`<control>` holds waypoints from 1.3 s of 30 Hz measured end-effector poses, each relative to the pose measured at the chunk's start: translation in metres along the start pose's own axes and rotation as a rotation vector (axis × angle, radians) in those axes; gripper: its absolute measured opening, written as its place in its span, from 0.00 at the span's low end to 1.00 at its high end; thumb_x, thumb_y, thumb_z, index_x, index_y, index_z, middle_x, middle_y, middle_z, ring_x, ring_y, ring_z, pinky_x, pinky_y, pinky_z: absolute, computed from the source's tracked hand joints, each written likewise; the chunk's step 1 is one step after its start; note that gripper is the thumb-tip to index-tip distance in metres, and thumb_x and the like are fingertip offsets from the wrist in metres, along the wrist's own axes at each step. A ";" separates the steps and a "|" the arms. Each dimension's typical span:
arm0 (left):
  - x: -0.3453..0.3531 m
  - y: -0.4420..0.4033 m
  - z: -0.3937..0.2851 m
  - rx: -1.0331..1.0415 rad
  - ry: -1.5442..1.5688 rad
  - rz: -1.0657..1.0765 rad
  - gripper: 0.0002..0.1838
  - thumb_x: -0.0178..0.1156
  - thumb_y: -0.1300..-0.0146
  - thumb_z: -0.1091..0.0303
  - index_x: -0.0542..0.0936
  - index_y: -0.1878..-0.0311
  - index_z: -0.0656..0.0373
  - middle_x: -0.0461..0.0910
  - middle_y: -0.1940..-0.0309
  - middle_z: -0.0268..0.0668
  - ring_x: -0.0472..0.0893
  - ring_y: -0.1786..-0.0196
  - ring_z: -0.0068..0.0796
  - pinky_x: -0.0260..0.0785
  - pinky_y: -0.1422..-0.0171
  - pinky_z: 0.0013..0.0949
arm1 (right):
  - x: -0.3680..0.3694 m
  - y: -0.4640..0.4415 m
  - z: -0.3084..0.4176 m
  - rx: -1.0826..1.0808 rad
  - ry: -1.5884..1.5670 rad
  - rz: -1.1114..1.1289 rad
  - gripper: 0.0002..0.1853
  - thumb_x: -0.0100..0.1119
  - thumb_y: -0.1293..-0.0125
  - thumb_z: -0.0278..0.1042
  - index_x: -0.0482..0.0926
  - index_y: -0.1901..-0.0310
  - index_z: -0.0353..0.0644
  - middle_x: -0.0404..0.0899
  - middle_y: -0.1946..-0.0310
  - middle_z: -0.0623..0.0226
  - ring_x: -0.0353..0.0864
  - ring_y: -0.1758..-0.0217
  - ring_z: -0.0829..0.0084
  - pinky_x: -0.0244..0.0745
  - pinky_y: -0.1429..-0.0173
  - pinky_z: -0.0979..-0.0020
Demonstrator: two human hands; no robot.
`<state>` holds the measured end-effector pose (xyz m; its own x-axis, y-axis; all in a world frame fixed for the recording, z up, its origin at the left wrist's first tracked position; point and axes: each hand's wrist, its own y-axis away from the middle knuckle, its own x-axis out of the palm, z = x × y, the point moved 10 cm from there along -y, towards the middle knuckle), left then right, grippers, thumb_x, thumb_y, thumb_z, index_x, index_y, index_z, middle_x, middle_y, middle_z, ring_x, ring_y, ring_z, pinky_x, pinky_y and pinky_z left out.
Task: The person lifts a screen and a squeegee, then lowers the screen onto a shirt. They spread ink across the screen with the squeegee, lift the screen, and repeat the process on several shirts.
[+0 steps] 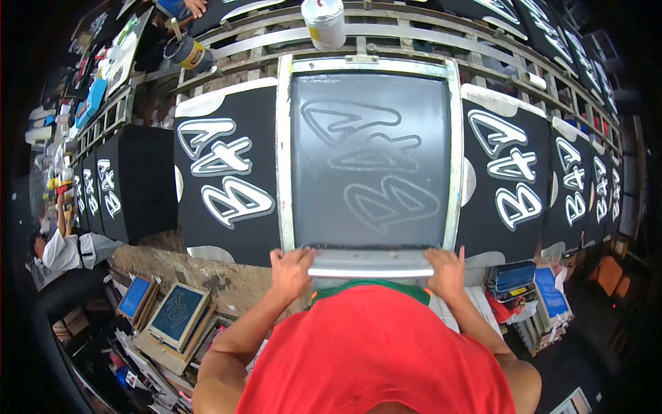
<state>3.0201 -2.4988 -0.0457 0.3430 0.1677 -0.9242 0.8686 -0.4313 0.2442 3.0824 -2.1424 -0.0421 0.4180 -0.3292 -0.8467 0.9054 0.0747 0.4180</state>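
A screen-printing frame [455, 159] with pale rails lies in front of me, its grey mesh [372, 155] showing mirrored outline lettering. My left hand [292, 272] is closed at the near left corner of the frame, with its fingers partly hidden. At the near right corner my right hand [445, 271] is closed in the same way. Between both hands runs a silvery bar [371, 263] with a bright white lower edge. Black fabric pieces with white-and-grey lettering lie on either side, one at the left [227, 165] and one at the right [507, 165].
A white tub [323, 24] and a dark ink pot [188, 54] stand beyond the frame on metal rails [407, 33]. Stacked screens [181, 314] lean at lower left, others [549, 293] at lower right. Another person [69, 250] is at far left; a hand [196, 7] shows at the top.
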 end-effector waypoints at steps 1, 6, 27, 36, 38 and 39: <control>0.000 0.006 -0.003 0.016 0.047 0.015 0.28 0.67 0.54 0.72 0.83 0.44 0.51 0.85 0.51 0.34 0.83 0.46 0.32 0.60 0.36 0.55 | 0.003 -0.004 -0.005 -0.009 0.000 -0.004 0.30 0.62 0.55 0.21 0.86 0.45 0.47 0.86 0.44 0.62 0.79 0.34 0.57 0.48 0.18 0.36; -0.037 -0.125 0.025 0.131 -0.126 -0.178 0.26 0.62 0.52 0.79 0.83 0.45 0.52 0.86 0.49 0.37 0.85 0.47 0.35 0.62 0.36 0.55 | -0.051 -0.119 -0.017 -0.076 0.087 -0.224 0.32 0.62 0.49 0.20 0.81 0.38 0.43 0.84 0.42 0.59 0.78 0.32 0.55 0.50 0.16 0.44; 0.013 -0.003 -0.015 0.009 -0.016 -0.031 0.28 0.72 0.60 0.71 0.87 0.49 0.52 0.87 0.49 0.34 0.84 0.49 0.31 0.60 0.40 0.48 | 0.006 -0.011 -0.027 0.021 -0.003 -0.041 0.27 0.64 0.54 0.25 0.86 0.47 0.47 0.85 0.42 0.64 0.79 0.36 0.55 0.57 0.21 0.35; -0.131 -0.165 0.028 0.088 -0.070 -0.442 0.22 0.66 0.54 0.78 0.85 0.52 0.52 0.83 0.56 0.41 0.82 0.50 0.43 0.68 0.43 0.47 | -0.154 -0.169 0.008 -0.160 0.048 -0.391 0.21 0.61 0.49 0.20 0.87 0.52 0.45 0.86 0.53 0.58 0.81 0.44 0.54 0.76 0.40 0.52; -0.161 -0.230 0.046 0.106 -0.081 -0.543 0.19 0.68 0.51 0.74 0.86 0.53 0.52 0.84 0.59 0.42 0.83 0.52 0.45 0.71 0.48 0.48 | -0.190 -0.235 0.004 -0.142 0.134 -0.479 0.20 0.63 0.47 0.25 0.88 0.51 0.50 0.87 0.54 0.57 0.83 0.47 0.53 0.76 0.42 0.51; -0.173 -0.259 0.051 0.090 -0.107 -0.560 0.18 0.69 0.51 0.73 0.86 0.53 0.53 0.85 0.60 0.43 0.83 0.52 0.46 0.72 0.48 0.49 | -0.202 -0.267 0.001 -0.139 0.153 -0.464 0.19 0.63 0.46 0.28 0.88 0.51 0.50 0.88 0.56 0.53 0.86 0.49 0.52 0.75 0.41 0.48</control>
<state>2.7173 -2.4608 0.0365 -0.2023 0.3039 -0.9310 0.8717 -0.3774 -0.3126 2.7559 -2.0965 0.0179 -0.0337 -0.2161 -0.9758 0.9953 0.0813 -0.0524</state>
